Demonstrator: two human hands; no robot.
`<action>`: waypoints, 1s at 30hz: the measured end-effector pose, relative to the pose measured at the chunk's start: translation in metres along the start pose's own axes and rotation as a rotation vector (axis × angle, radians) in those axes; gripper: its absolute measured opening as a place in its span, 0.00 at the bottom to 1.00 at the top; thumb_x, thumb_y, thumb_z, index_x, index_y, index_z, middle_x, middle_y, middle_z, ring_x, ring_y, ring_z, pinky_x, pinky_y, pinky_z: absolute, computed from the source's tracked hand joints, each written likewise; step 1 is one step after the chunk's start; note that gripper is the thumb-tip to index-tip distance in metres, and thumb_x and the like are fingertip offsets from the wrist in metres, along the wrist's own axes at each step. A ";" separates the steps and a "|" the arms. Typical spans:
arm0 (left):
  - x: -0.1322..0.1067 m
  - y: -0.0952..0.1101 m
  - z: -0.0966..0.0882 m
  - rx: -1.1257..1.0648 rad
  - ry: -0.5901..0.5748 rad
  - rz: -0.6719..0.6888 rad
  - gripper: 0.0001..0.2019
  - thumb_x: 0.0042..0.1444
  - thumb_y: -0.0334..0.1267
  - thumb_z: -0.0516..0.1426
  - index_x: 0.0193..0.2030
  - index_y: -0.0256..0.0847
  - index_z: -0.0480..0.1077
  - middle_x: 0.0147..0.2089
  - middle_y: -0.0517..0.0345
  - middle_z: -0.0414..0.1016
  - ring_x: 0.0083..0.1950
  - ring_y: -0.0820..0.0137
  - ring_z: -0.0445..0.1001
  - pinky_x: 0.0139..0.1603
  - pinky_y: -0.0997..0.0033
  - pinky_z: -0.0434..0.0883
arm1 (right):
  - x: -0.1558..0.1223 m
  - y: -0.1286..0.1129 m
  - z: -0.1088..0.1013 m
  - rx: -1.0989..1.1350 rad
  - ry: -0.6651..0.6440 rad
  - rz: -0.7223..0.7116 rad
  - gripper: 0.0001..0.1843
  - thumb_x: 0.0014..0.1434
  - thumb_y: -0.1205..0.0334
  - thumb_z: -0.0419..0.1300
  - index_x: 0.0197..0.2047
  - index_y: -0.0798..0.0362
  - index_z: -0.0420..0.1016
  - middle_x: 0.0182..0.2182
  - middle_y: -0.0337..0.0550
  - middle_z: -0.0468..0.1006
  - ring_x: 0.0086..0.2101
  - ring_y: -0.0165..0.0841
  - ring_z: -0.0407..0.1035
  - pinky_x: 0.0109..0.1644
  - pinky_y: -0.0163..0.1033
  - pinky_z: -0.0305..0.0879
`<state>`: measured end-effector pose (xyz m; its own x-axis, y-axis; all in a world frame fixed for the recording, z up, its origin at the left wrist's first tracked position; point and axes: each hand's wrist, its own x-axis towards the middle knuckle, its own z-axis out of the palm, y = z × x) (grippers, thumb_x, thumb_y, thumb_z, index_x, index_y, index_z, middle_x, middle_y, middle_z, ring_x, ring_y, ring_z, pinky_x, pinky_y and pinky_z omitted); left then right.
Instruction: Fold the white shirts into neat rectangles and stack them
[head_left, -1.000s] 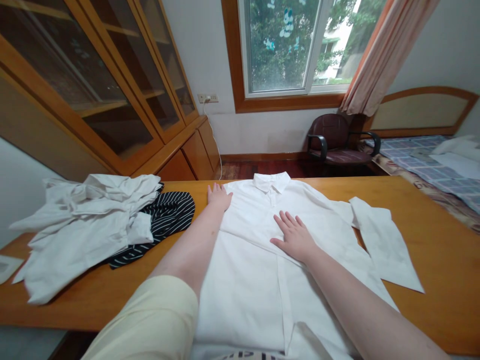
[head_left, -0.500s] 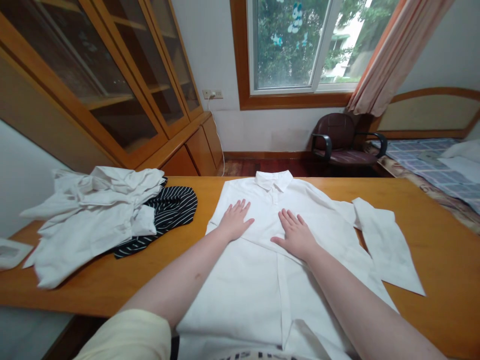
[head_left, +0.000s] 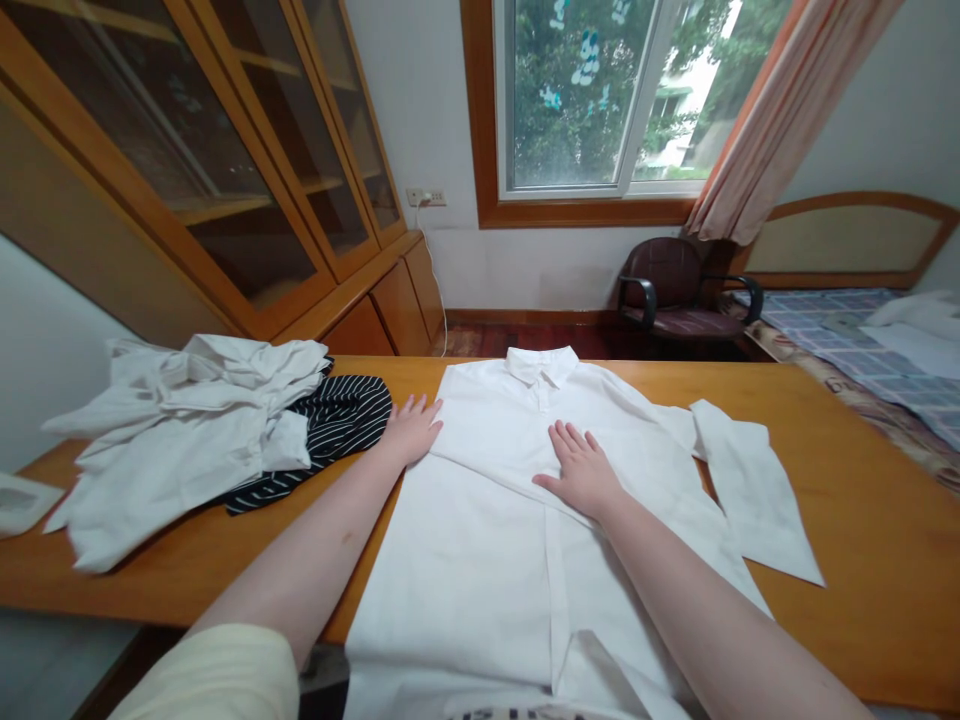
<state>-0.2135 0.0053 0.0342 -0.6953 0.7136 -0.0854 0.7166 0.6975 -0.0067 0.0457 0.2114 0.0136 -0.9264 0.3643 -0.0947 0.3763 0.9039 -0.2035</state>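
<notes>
A white collared shirt (head_left: pixel 480 560) lies spread on the wooden table, its collar toward the window and its lower end toward me. One sleeve (head_left: pixel 761 490) is bent out on the right; the left sleeve is not seen spread out on the table. My right hand (head_left: pixel 583 470) rests flat on the shirt's chest, fingers stretched. At the shirt's left edge is my left hand (head_left: pixel 412 430), fingers spread, partly over the bare table and close to the black striped cloth. A crease runs across the shirt below both hands.
On the left of the table (head_left: pixel 885 480) lie a heap of white clothes (head_left: pixel 202 430) and a black striped cloth (head_left: pixel 352 405). A white object (head_left: pixel 26 503) sits at the far left. Beyond stand a glass-door cabinet (head_left: pixel 247 150), a chair (head_left: pixel 675 290) and a bed (head_left: pixel 885 330).
My left hand has slid left, from the shirt's chest to its left edge. My right hand stays flat on the chest. The view has shifted slightly.
</notes>
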 end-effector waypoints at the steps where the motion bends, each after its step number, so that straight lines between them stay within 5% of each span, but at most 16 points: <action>1: 0.003 0.008 -0.001 0.006 0.028 -0.024 0.27 0.63 0.46 0.42 0.66 0.38 0.56 0.70 0.44 0.50 0.70 0.51 0.46 0.66 0.46 0.45 | 0.000 0.000 0.000 -0.001 0.000 0.001 0.52 0.56 0.31 0.43 0.70 0.60 0.40 0.69 0.51 0.40 0.67 0.42 0.33 0.67 0.51 0.28; 9: 0.033 0.091 0.019 -0.070 -0.005 0.200 0.34 0.62 0.52 0.41 0.69 0.32 0.45 0.72 0.45 0.41 0.72 0.59 0.39 0.69 0.53 0.42 | -0.001 0.000 0.001 -0.005 0.022 -0.004 0.52 0.55 0.31 0.44 0.70 0.61 0.42 0.68 0.51 0.41 0.67 0.42 0.34 0.67 0.51 0.29; 12: 0.051 0.087 0.025 -0.054 0.035 0.080 0.37 0.61 0.56 0.39 0.70 0.31 0.44 0.72 0.45 0.40 0.72 0.59 0.38 0.69 0.55 0.42 | 0.000 0.001 0.003 -0.003 0.023 -0.005 0.52 0.55 0.31 0.44 0.70 0.61 0.41 0.68 0.51 0.41 0.67 0.42 0.34 0.67 0.51 0.28; 19: 0.085 0.036 0.014 -0.056 0.024 -0.136 0.39 0.60 0.59 0.38 0.70 0.32 0.44 0.72 0.46 0.39 0.72 0.58 0.40 0.69 0.55 0.44 | 0.000 0.002 0.002 0.021 0.011 -0.004 0.54 0.53 0.28 0.44 0.70 0.59 0.41 0.69 0.50 0.40 0.67 0.42 0.35 0.67 0.51 0.28; 24: 0.069 0.062 0.010 0.068 0.085 -0.109 0.36 0.61 0.55 0.40 0.69 0.30 0.49 0.73 0.44 0.37 0.72 0.55 0.34 0.69 0.50 0.35 | 0.001 0.002 0.002 0.024 0.021 -0.002 0.56 0.51 0.27 0.45 0.70 0.59 0.41 0.69 0.50 0.40 0.67 0.42 0.35 0.67 0.51 0.28; 27: 0.049 0.080 0.015 -0.029 -0.011 0.026 0.34 0.60 0.58 0.38 0.70 0.46 0.47 0.73 0.54 0.39 0.72 0.52 0.38 0.66 0.39 0.39 | 0.002 0.003 0.003 0.016 0.024 -0.005 0.57 0.51 0.27 0.46 0.70 0.60 0.41 0.69 0.51 0.40 0.67 0.42 0.35 0.67 0.51 0.28; 30: 0.036 0.081 0.021 -0.075 -0.014 0.009 0.34 0.60 0.60 0.37 0.70 0.52 0.43 0.73 0.56 0.39 0.72 0.52 0.38 0.64 0.33 0.40 | 0.002 0.002 0.002 0.009 0.022 -0.009 0.57 0.51 0.27 0.46 0.70 0.60 0.41 0.68 0.52 0.41 0.67 0.43 0.34 0.67 0.52 0.28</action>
<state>-0.1790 0.0862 0.0100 -0.6873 0.7196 -0.0990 0.7166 0.6940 0.0692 0.0452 0.2134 0.0106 -0.9298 0.3611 -0.0712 0.3678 0.9052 -0.2128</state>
